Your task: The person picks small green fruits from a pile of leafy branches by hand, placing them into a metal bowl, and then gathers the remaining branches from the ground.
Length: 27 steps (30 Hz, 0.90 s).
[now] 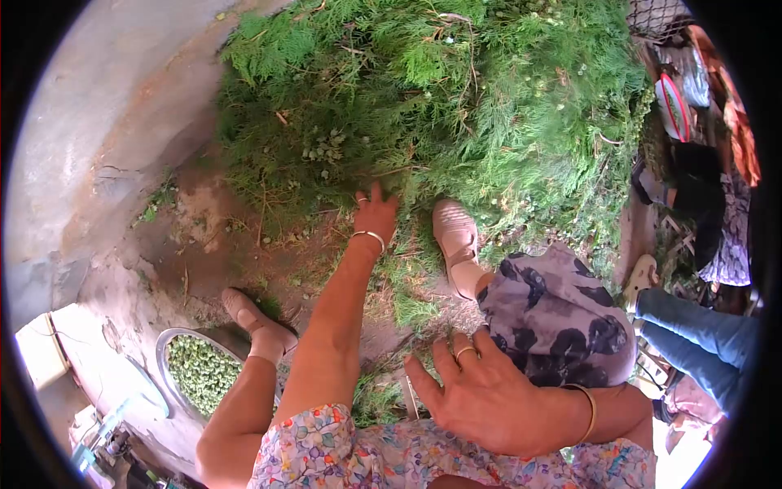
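Observation:
Cut green branches (391,90) lie in a large pile on the ground. At the near edge of the pile is my left hand (376,213), its arm stretched forward and its fingers apart; the fingertips meet the greenery and hold nothing that I can see. My right hand (489,391) hovers nearer the body, above the floral garment (391,456), with fingers spread and nothing in them. Beside it, a grey and black patterned cloth (562,318) covers the right knee.
A metal bowl (165,359) of small green pieces stands left of my left foot (259,319). My right foot (454,232) is by the pile. At the right are another person's jeans legs (692,326) and assorted items. A concrete wall (106,106) rises at the left.

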{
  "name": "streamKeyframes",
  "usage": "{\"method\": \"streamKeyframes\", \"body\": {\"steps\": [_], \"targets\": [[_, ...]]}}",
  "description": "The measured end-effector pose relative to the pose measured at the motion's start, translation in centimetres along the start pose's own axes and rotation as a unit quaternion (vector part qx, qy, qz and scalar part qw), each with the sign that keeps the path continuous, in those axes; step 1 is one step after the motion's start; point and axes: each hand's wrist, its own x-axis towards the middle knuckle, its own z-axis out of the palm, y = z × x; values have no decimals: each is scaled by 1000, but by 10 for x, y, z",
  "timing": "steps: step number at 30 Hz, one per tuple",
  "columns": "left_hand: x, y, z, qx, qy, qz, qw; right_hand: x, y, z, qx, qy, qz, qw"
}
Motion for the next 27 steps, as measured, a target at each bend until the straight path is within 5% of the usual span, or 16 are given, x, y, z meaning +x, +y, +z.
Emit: {"method": "streamKeyframes", "body": {"steps": [3, 5, 9, 14, 17, 21, 23, 27], "targets": [[4, -23, 26, -51, -38, -9, 998, -2, 1, 0, 17, 11, 6, 1000], [-13, -36, 34, -74, 41, 76, 994, -3, 2, -1, 26, 17, 5, 1000], [-67, -46, 15, -100, 131, 94, 982, -6, 3, -2, 22, 11, 20, 999], [-127, -59, -18, -409, 66, 9, 910, -9, 6, -6, -16, -25, 40, 999], [-138, -49, -47, -495, 80, -36, 864, -11, 9, 5, -55, 71, 51, 995], [-138, -30, -90, -447, 38, -24, 894, -10, 11, -8, -35, 49, 51, 997], [-138, -23, -108, -333, 128, 24, 934, -10, 6, -12, 47, 45, 10, 998], [-153, -21, -137, -484, 152, 41, 861, 2, 8, 2, -17, 134, 82, 987]]}}
